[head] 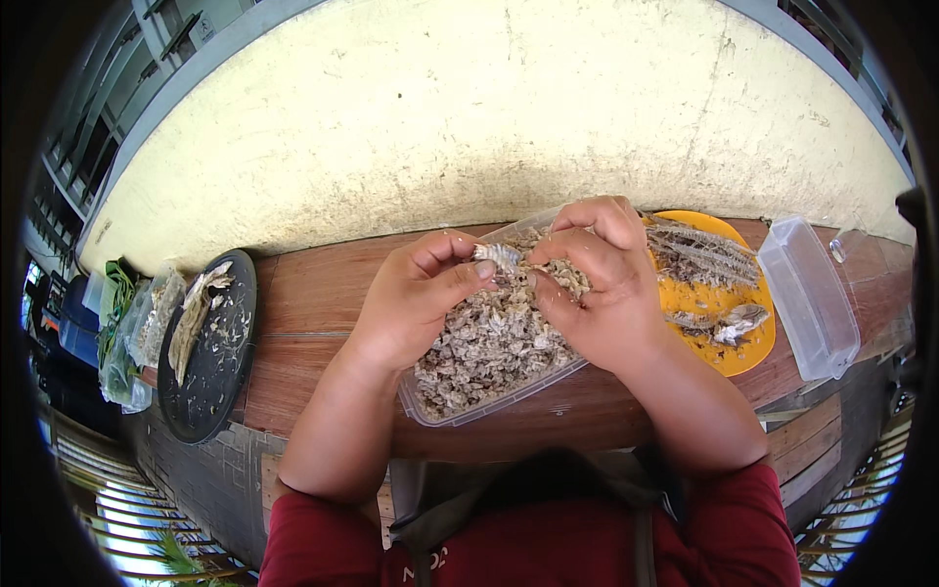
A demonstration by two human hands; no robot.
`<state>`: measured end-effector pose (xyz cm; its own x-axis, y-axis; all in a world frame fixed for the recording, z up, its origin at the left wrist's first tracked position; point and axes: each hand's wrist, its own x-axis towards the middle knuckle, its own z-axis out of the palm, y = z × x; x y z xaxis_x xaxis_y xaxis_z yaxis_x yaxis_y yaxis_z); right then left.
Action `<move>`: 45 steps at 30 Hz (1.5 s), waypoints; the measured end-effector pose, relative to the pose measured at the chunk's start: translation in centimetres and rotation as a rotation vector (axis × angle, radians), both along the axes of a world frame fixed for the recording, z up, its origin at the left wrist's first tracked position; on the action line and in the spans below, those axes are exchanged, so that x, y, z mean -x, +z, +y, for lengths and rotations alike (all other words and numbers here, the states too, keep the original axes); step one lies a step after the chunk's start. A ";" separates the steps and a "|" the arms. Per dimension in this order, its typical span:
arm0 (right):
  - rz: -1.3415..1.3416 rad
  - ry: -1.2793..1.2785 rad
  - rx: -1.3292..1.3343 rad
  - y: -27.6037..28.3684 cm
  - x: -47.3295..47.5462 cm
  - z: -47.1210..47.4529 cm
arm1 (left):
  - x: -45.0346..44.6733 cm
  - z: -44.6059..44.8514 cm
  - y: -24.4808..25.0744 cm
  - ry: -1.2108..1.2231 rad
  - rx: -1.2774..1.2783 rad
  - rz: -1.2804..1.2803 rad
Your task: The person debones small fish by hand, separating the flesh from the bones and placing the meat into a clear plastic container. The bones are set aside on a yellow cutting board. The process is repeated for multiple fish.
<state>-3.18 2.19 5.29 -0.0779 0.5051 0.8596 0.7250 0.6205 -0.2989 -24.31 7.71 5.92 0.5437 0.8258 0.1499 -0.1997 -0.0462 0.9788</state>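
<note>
My left hand (433, 286) pinches a pale piece of flaked fish (499, 257) between thumb and fingers. Close beside it, my right hand (594, 279) has its thumb and forefinger near the piece's right end; whether they hold a bit of it cannot be told. Both hands are above a clear plastic container (469, 417) filled with shredded fish flesh (491, 352). On the right, a yellow plate (722, 359) bears fish backbones (704, 253) and a silvery fish piece (741, 323).
A black oval plate (213, 396) at the left holds a long dried fish piece (192, 330) and crumbs. Plastic bags (158, 315) lie beyond it. An upright translucent container (810, 308) and a clear glass (847, 242) are at the right. A pale wall (469, 125) borders the wooden table (308, 293).
</note>
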 end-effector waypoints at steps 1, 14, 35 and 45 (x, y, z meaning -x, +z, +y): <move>-0.017 -0.005 -0.014 0.0 0.0 0.0 | 0.0 0.0 0.0 0.003 -0.011 0.014; -0.100 -0.069 -0.072 0.2 0.7 -0.1 | -0.2 0.2 -0.2 0.034 -0.068 0.117; 0.017 0.022 -0.071 0.1 0.1 0.1 | -0.1 0.4 -0.3 0.012 -0.029 0.050; -0.085 -0.063 -0.099 0.1 0.9 0.1 | -0.2 0.1 0.0 0.035 -0.038 0.097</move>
